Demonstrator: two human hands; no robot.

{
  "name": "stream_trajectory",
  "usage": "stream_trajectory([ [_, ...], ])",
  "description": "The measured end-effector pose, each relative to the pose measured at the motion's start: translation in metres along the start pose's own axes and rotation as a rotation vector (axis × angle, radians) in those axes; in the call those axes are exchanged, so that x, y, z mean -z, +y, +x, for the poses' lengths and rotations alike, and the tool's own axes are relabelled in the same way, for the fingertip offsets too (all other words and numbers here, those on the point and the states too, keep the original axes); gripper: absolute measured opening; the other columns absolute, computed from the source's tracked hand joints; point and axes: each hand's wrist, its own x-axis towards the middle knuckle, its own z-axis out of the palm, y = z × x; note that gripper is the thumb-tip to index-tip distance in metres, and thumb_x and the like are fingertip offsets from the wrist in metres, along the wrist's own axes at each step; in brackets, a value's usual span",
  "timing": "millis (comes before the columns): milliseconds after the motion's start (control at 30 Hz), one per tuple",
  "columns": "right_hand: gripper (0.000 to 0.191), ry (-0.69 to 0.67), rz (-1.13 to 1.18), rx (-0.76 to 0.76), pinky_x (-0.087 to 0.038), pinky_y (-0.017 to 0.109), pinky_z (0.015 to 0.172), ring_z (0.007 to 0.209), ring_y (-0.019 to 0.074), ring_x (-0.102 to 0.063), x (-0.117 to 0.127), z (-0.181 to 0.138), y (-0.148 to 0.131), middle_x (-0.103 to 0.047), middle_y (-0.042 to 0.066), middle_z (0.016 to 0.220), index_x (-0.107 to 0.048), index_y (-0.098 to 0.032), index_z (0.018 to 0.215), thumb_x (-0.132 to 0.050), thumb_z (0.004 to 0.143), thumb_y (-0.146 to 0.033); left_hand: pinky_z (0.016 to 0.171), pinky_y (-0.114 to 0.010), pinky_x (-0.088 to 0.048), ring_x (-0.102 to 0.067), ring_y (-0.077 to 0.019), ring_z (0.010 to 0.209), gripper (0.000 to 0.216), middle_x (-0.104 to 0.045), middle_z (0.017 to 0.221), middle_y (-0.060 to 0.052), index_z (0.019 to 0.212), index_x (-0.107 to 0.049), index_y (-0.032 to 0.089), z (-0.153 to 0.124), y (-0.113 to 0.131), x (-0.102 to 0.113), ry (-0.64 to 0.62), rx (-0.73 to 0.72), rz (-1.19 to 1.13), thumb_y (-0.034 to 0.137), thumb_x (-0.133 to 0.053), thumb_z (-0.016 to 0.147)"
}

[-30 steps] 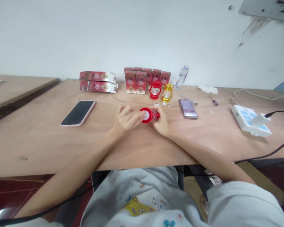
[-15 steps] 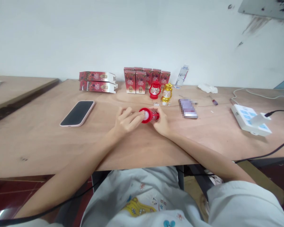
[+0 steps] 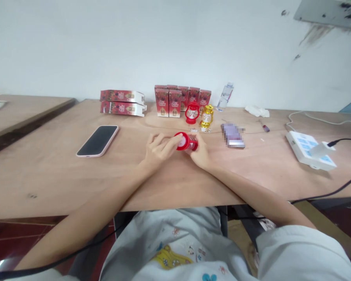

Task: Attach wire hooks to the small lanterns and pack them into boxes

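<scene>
A small red lantern (image 3: 192,144) lies on its side above the table, its pale round base turned to the left. My right hand (image 3: 201,153) is wrapped around its body from the right. From the left, my left hand (image 3: 160,149) is closed with bent fingers, and its fingertips press on the base. Whether something tiny sits under those fingertips is hidden. Just beyond my hands stand another red lantern (image 3: 192,112) and a gold lantern (image 3: 206,116), both upright. Small clear-and-silver bits (image 3: 204,129) lie in front of them.
Red printed boxes (image 3: 163,103) stand in rows at the back; two more boxes (image 3: 121,108) lie stacked at left. A black-screened phone (image 3: 98,141) is left, a second phone (image 3: 233,135) right. Beyond are a bottle (image 3: 225,96), a tissue (image 3: 257,111) and a power strip (image 3: 307,150).
My left fingertips have shifted slightly upward on the lantern's base. The right hand keeps its hold, and the view has moved a little.
</scene>
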Motion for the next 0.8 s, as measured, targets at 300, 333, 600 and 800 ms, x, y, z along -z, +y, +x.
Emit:
stream_trajectory([
  [300, 0.046, -0.004, -0.006, 0.004, -0.049, 0.036, 0.089, 0.098, 0.0208, -0.063, -0.0007, 0.0, 0.0021, -0.066, 0.002, 0.105, -0.054, -0.024, 0.104, -0.06, 0.062, -0.005, 0.066, -0.033, -0.029, -0.054, -0.0159, 0.07, 0.006, -0.072, 0.083, 0.002, 0.091, -0.064, 0.023, 0.005, 0.0002, 0.0051, 0.075, -0.006, 0.012, 0.021, -0.064, 0.086],
  [333, 0.046, -0.003, -0.014, 0.002, -0.049, 0.036, 0.089, 0.098, 0.021, -0.063, -0.0007, -0.0002, 0.0019, -0.066, 0.003, 0.105, -0.054, -0.024, 0.104, -0.06, 0.062, -0.005, 0.067, -0.033, -0.029, -0.054, -0.0158, 0.071, 0.006, -0.072, 0.084, 0.001, 0.091, -0.064, 0.023, 0.0049, 0.0003, 0.0047, 0.068, 0.001, 0.007, 0.021, -0.064, 0.086],
  [600, 0.042, -0.033, -0.054, 0.008, -0.048, 0.039, 0.092, 0.102, 0.0214, -0.062, -0.0012, -0.0007, -0.0032, -0.066, 0.004, 0.108, -0.054, -0.023, 0.105, -0.061, 0.066, -0.01, 0.065, -0.034, -0.03, -0.054, -0.0162, 0.068, 0.008, -0.071, 0.08, -0.001, 0.091, -0.065, 0.024, 0.0014, -0.0036, 0.0034, -0.003, 0.052, -0.092, 0.021, -0.058, 0.089],
  [800, 0.041, -0.022, -0.053, -0.003, -0.049, 0.039, 0.091, 0.1, 0.0212, -0.063, -0.0002, -0.0004, -0.0003, -0.066, 0.003, 0.105, -0.054, -0.024, 0.103, -0.062, 0.065, -0.009, 0.064, -0.033, -0.035, -0.055, -0.0159, 0.07, 0.017, -0.07, 0.081, -0.004, 0.092, -0.068, 0.023, -0.0018, -0.0078, 0.0004, -0.108, 0.05, -0.216, 0.015, -0.053, 0.088],
])
